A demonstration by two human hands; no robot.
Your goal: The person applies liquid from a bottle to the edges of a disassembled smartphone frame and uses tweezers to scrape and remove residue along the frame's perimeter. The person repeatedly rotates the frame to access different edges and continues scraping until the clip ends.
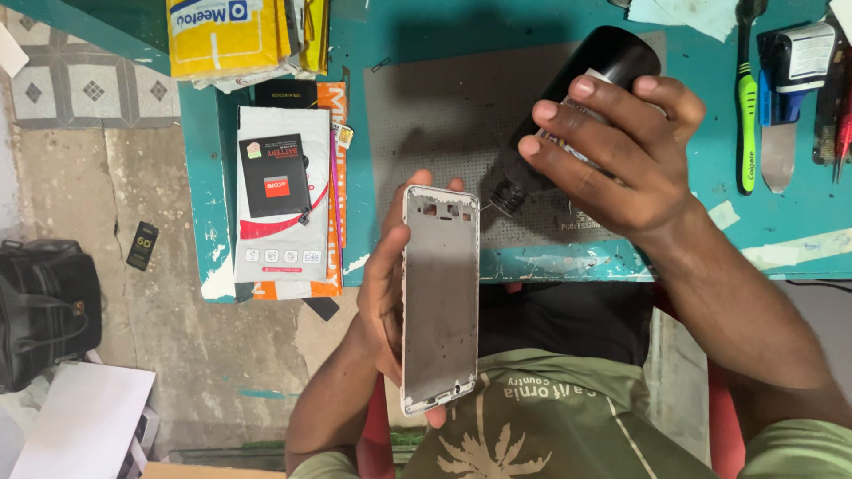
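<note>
Floor on the far left, with a black bag [44, 310] sitting on the concrete and a small dark card [142, 246] lying near it. Moving onto the teal table [206, 204]: a stack of flat packets [284, 200] rests at its left corner, a black battery [275, 176] on top.

Centre now: the left hand [386, 293] is wrapped around a bare phone frame [440, 297], fingers curled behind it, thumb side along its left edge, holding it upright over the lap just off the table edge. The frame looks stripped, no screen fitted, so that part seems done.

Right beside it, the right hand [612, 155] is clamped on a black bottle [577, 106], tilted nozzle-down towards the frame's top right corner. Nozzle sits close, touching or not I cannot tell; no liquid shows on the frame yet, so application looks just starting. A grey mat [444, 98] lies beneath, and tools [781, 98] line the far right.
</note>
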